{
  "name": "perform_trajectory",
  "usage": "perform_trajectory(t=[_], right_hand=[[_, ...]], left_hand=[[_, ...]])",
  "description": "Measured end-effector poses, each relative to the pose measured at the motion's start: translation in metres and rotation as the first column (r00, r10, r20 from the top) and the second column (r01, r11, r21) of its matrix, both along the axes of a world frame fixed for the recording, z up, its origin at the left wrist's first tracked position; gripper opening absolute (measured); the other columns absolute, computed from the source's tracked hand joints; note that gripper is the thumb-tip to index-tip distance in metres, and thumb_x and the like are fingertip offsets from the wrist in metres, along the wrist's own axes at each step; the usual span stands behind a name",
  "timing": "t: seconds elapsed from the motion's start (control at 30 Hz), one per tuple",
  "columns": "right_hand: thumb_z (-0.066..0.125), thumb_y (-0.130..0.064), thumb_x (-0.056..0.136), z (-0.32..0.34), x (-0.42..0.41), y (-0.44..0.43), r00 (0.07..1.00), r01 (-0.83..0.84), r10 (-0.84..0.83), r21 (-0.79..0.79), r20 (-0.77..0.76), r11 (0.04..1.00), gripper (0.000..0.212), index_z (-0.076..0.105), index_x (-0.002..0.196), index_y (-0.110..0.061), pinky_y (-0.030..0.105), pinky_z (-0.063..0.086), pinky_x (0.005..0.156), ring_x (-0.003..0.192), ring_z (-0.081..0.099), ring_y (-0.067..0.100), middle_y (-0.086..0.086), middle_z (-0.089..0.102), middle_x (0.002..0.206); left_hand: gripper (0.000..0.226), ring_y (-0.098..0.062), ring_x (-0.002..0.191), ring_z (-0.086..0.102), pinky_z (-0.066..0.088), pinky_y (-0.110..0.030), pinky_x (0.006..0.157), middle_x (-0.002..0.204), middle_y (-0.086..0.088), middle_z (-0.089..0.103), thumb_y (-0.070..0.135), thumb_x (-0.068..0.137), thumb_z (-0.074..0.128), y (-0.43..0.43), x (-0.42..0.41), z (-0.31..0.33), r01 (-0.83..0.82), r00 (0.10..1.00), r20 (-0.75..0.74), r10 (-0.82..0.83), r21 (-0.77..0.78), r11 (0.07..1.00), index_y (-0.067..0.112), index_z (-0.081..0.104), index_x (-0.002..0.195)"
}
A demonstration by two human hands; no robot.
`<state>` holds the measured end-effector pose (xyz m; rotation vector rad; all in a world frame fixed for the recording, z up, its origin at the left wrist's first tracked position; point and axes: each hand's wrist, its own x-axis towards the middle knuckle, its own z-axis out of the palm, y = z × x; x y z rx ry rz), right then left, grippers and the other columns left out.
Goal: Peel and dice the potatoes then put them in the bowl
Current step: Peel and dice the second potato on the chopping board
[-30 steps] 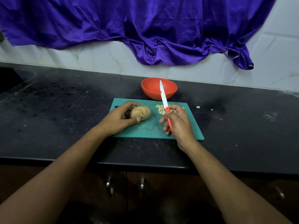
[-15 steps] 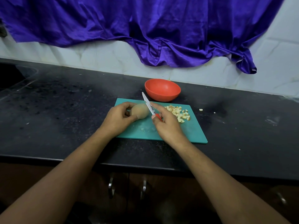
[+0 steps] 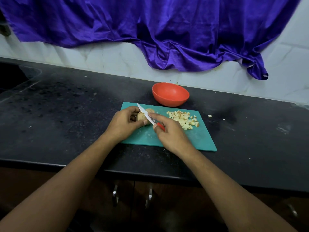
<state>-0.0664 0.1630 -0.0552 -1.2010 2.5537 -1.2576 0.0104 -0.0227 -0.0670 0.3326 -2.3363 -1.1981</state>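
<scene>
Board (image 3: 197,139): teal, flat on the black counter (image 3: 66,114), near its front edge.

Potato (image 3: 142,116): unpeeled, lying on the board's left part. Left hand (image 3: 124,123) grips it, fingers curled over the far side, thumb on the near side.

Knife (image 3: 148,117): white blade, red handle. Right hand (image 3: 168,131) holds the handle, forefinger laid along the blade's back. Blade lies across the top of the potato, tip pointing up and left, past the left hand's fingers.

Dice (image 3: 183,120): heap of pale potato cubes on the board's right part, well apart from the potato. One stray piece on the counter just right of the board.

Bowl (image 3: 170,94): red, upright on the counter just behind the board; nothing visible inside.

Cloth (image 3: 150,30): purple, draped over the white wall behind the counter.
</scene>
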Motion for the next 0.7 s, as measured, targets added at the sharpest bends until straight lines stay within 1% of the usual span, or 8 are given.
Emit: perform_trajectory(t=[0.1,0.17,0.27,0.3,0.37,0.43,0.6,0.7], right_hand=[[0.057,-0.020,0.102,-0.002,-0.007,-0.002,0.994,0.083,-0.074,-0.107,0.083,0.991,0.044,0.058,0.142,-0.039,0.025,0.041,0.072,0.067,0.047,-0.006,-0.025,0.056,0.088],[0.056,-0.021,0.102,-0.001,-0.005,-0.003,0.996,0.075,-0.071,-0.067,0.061,0.995,0.045,0.057,0.143,-0.040,0.024,0.042,0.072,0.069,0.049,-0.005,-0.024,0.058,0.091],[0.057,-0.025,0.101,0.000,0.006,-0.003,0.999,0.010,-0.008,0.034,-0.051,0.999,0.050,0.052,0.144,-0.049,0.028,0.049,0.069,0.071,0.057,0.000,-0.019,0.068,0.099],[0.057,-0.025,0.101,0.000,0.006,-0.003,0.998,0.013,-0.011,0.033,-0.054,0.999,0.049,0.052,0.144,-0.049,0.028,0.048,0.068,0.069,0.056,0.000,-0.018,0.068,0.098],[0.057,-0.022,0.102,-0.001,-0.001,-0.003,0.997,0.062,-0.060,-0.048,0.039,0.997,0.046,0.056,0.142,-0.043,0.024,0.042,0.064,0.062,0.050,-0.002,-0.022,0.059,0.087],[0.056,-0.020,0.102,-0.001,-0.007,-0.002,0.990,0.122,-0.115,-0.083,0.081,0.989,0.044,0.058,0.142,-0.040,0.025,0.041,0.068,0.063,0.047,-0.004,-0.024,0.053,0.083],[0.058,-0.023,0.102,0.005,0.005,0.002,1.000,0.003,-0.002,0.057,-0.008,0.998,0.047,0.054,0.142,-0.047,0.028,0.048,0.064,0.065,0.056,0.003,-0.021,0.059,0.094],[0.056,-0.019,0.103,0.002,-0.002,0.002,0.994,0.067,-0.062,-0.057,0.084,0.996,0.045,0.057,0.143,-0.040,0.023,0.040,0.060,0.058,0.050,-0.001,-0.023,0.053,0.082]], left_hand=[[0.042,-0.002,0.088,0.071,0.058,-0.028,0.087,0.101,0.013,0.075,0.031,0.080,0.087,0.000,0.000,0.000,-0.007,1.000,0.010,0.007,0.008,1.000,0.025,0.071,0.119],[0.042,-0.001,0.088,0.070,0.058,-0.028,0.088,0.102,0.013,0.075,0.031,0.081,0.086,0.000,0.001,0.000,-0.010,1.000,0.011,0.010,0.008,1.000,0.024,0.071,0.119],[0.040,0.000,0.089,0.071,0.058,-0.030,0.088,0.101,0.013,0.076,0.032,0.082,0.085,0.000,0.001,0.001,-0.003,1.000,0.006,0.003,-0.007,1.000,0.023,0.071,0.118],[0.040,-0.001,0.089,0.071,0.058,-0.031,0.088,0.101,0.013,0.076,0.032,0.082,0.085,0.000,0.001,0.000,-0.004,1.000,0.005,0.004,-0.008,1.000,0.023,0.071,0.119],[0.042,0.000,0.090,0.070,0.058,-0.030,0.089,0.103,0.014,0.075,0.032,0.082,0.084,0.001,0.001,0.000,-0.011,1.000,0.012,0.011,-0.006,1.000,0.023,0.071,0.121],[0.043,0.001,0.091,0.069,0.057,-0.028,0.090,0.104,0.015,0.075,0.032,0.083,0.083,0.001,0.001,0.001,-0.018,1.000,0.018,0.019,-0.010,1.000,0.024,0.070,0.124],[0.040,-0.001,0.093,0.069,0.057,-0.032,0.089,0.105,0.015,0.075,0.037,0.088,0.078,0.001,0.002,0.002,-0.018,0.999,0.035,0.020,-0.069,0.997,0.026,0.070,0.125],[0.039,-0.001,0.096,0.067,0.055,-0.031,0.091,0.108,0.015,0.073,0.038,0.090,0.075,0.002,0.002,0.003,-0.028,0.998,0.046,0.031,-0.075,0.997,0.027,0.068,0.127]])
